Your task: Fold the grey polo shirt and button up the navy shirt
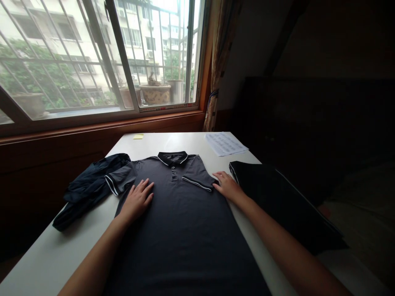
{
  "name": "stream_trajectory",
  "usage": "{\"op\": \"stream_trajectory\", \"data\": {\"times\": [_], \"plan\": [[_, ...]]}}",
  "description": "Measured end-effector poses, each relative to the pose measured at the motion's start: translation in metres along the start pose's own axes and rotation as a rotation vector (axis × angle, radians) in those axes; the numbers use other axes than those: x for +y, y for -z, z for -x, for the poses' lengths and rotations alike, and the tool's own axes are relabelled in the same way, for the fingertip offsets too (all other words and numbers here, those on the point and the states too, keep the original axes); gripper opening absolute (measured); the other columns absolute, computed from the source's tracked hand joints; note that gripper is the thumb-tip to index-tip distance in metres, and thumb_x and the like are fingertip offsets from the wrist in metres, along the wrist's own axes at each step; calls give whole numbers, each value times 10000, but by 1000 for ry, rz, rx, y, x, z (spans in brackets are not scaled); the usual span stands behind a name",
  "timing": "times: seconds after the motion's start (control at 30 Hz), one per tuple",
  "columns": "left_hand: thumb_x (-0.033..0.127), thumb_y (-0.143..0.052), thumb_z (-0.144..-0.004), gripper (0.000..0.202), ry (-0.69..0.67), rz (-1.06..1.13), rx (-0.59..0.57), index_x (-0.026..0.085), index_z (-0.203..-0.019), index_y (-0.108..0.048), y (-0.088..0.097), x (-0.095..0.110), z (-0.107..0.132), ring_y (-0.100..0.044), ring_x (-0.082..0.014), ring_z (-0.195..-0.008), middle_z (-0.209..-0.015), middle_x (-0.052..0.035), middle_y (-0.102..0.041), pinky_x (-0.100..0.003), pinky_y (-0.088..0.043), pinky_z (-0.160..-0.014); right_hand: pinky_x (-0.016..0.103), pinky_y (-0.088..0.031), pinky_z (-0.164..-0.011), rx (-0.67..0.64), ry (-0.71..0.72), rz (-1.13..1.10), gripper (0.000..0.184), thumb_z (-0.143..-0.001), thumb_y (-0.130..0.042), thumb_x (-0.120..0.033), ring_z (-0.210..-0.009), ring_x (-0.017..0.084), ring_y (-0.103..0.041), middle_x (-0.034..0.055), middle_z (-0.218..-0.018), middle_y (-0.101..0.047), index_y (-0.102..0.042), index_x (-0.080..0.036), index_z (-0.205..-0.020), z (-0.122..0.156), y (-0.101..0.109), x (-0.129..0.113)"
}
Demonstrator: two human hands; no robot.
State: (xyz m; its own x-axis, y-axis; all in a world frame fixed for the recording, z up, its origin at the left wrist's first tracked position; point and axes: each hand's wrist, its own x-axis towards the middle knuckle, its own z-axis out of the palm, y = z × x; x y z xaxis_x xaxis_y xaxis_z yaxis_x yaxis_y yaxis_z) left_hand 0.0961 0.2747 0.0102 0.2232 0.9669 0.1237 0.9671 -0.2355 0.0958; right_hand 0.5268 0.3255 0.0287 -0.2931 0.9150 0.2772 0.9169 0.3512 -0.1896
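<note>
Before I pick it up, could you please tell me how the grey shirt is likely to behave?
The shirt will probably hang floppy, since one sleeve folds softly over it. It looks fairly light, seeming thin and flat. Pushed, it would likely bunch rather than roll, lying spread across the table.

This looks like a room in a home, because there is a big window (124,57) with pots (156,94) outside it, a tied curtain (218,49), and clothes (185,218) on a white table (173,140).
</note>
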Motion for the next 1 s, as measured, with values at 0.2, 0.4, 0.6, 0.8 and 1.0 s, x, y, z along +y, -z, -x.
{"op": "stream_trajectory", "data": {"times": [0.2,0.4,0.6,0.8,1.0], "plan": [[364,-367,-978,541,-71,-3,-165,305,-1514,-330,9,28,-9,-181,-330,-1493,-1631,-54,-177,-642,-227,-1134,381,-283,-1189,3,144,-24,491,-942,-358,-164,-1396,209,-387,100,-1509,-438,-503,-136,-1410,-6,-6,-19],[375,-428,-953,565,-123,-73,-161,235,-1497,-373,14,45,-38,-188,-324,-1492,-1617,-100,-223,-588,-227,-1154,368,-189,-1213,-110,51,-2,609,-999,-343,-389,-1479,243,-233,151,-1604,-245,-342,-47,-1503,-55,-17,-49],[498,-275,-999,622,127,-65,-7,147,-1508,-346,-4,30,-60,-187,-285,-1496,-1608,-131,-238,-495,-201,-1189,402,-180,-1198,-187,-48,-10,686,-991,-337,-447,-1487,289,-194,195,-1608,-196,-292,0,-1510,-94,-52,-71],[547,-242,-990,653,175,-68,-10,179,-1524,-318,-12,4,-68,-175,-261,-1501,-1615,-105,-228,-481,-161,-1202,400,-103,-1208,-230,-133,-14,766,-974,-281,-561,-1503,267,-118,161,-1626,-148,-245,-41,-1535,-106,-69,-73],[568,-212,-980,685,238,-70,-14,175,-1536,-287,-10,-11,-82,-161,-264,-1505,-1623,-107,-198,-485,-159,-1202,409,-44,-1208,-229,-175,-8,844,-951,-244,-635,-1509,266,-68,161,-1633,-95,-202,-36,-1544,-121,-73,-67]]}}
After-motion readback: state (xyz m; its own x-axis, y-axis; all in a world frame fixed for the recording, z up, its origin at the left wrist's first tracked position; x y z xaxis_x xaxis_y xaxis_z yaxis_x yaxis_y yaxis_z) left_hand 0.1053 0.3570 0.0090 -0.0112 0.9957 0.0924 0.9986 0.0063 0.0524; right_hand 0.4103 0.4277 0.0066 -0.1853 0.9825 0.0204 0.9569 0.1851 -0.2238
